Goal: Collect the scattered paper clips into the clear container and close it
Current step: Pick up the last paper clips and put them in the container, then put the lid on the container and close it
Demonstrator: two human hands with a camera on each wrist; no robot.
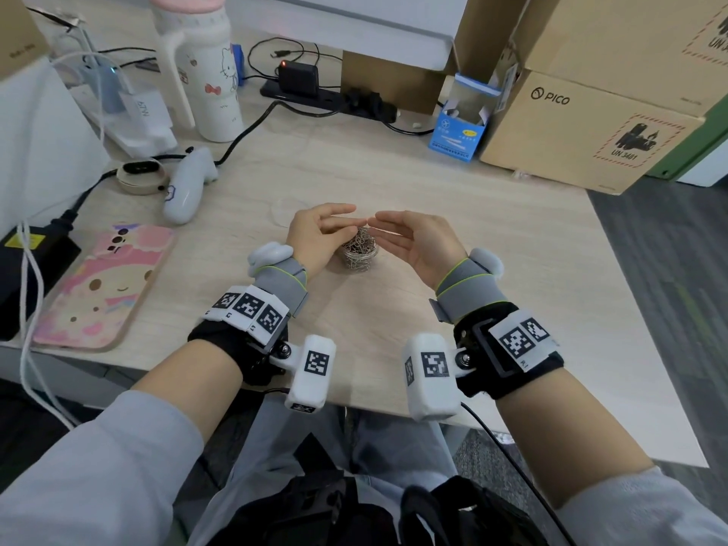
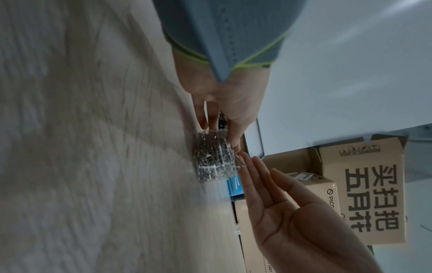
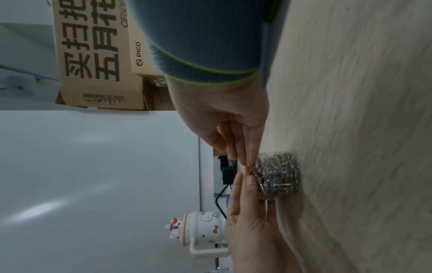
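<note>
A small clear container [image 1: 359,257] stands on the wooden table [image 1: 492,238], heaped above its rim with silver paper clips [image 1: 360,242]. My left hand [image 1: 346,222] is at its left with fingers touching the top of the heap. From the right, my right hand [image 1: 380,226] reaches in with straight fingers, tips almost meeting the left hand's. The left wrist view shows the container [image 2: 212,158] between left hand [image 2: 219,133] and flat right palm [image 2: 292,212]. The right wrist view shows both hands' fingertips [image 3: 243,160] at the heap [image 3: 278,175]. A clear round lid [image 1: 280,210] lies beyond the left hand.
A pink phone [image 1: 106,285] and white controller [image 1: 189,183] lie at the left. A Hello Kitty bottle [image 1: 212,84] and power strip [image 1: 315,92] stand at the back. A blue box [image 1: 459,128] and cardboard boxes [image 1: 583,128] fill the back right.
</note>
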